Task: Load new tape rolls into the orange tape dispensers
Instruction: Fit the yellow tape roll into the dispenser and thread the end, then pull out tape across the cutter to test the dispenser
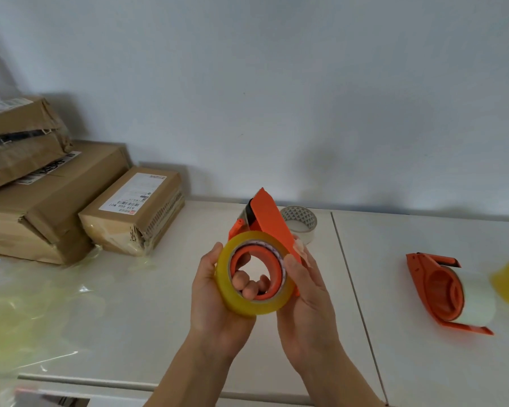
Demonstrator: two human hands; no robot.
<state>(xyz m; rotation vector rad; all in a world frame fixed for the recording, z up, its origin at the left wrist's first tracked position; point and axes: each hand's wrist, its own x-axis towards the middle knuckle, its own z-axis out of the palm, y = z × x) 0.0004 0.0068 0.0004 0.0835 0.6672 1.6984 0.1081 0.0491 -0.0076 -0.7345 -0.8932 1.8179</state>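
- One view only, so nothing to overlap: head-worn wide-angle cam, you're looking forward and down at the white table (135,304).
- Close range: your forearms enter from the bottom edge, hands sit just below centre.
- Faces the wall (276,83); it fills the upper half.
- Cardboard boxes (71,201) at the left edge, lines bend toward the edges.

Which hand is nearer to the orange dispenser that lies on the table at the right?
Right. The right hand is beside the yellow tape roll, closer to that dispenser; the left hand is on the roll's far side.
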